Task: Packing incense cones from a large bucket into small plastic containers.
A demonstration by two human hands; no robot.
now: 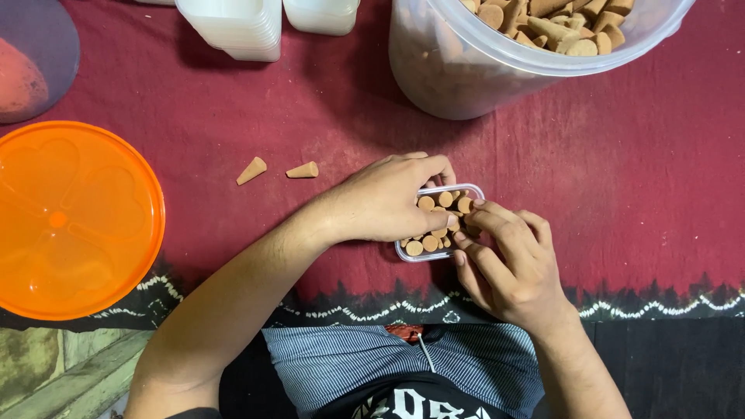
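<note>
Two hands work over a small clear box [439,225] lying on a red cloth [636,178]; the left hand [380,206] curls over the box's left side and steadies it; the right hand [504,260] pinches a tan cone [464,205] at the box's right edge. Packed cones fill the box, flat bases up; they look light, dry and crumbly, best held gently at the wide base. Left of the box lie two loose cones [277,170]; further left, an orange lid [74,221]; above the box, a big tub [528,46] of cones.
</note>
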